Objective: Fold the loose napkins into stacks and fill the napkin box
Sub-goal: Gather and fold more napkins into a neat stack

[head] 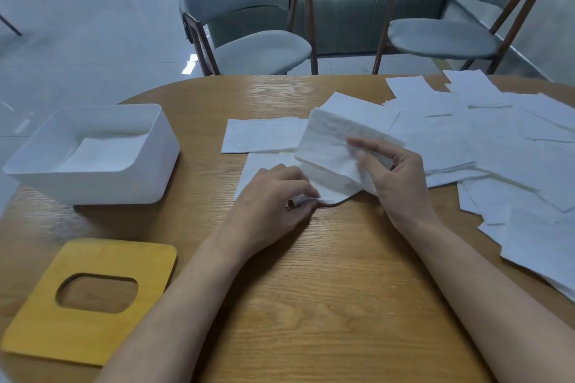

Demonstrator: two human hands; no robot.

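Note:
A stack of white napkins (329, 146) is lifted at an angle over the middle of the wooden table (326, 289). My right hand (395, 180) grips its right side, thumb and fingers curled round the layers. My left hand (273, 199) pinches the stack's lower near corner against the table. Flat napkins (261, 135) lie under and behind the stack. The white napkin box (149, 165) stands open at the left with folded napkins (102, 152) on its bottom.
Many loose napkins (513, 146) cover the table's right side out to the edge. The box's yellow wooden lid (90, 333), with an oval slot, lies at the near left. Two grey chairs (249, 19) stand behind the table.

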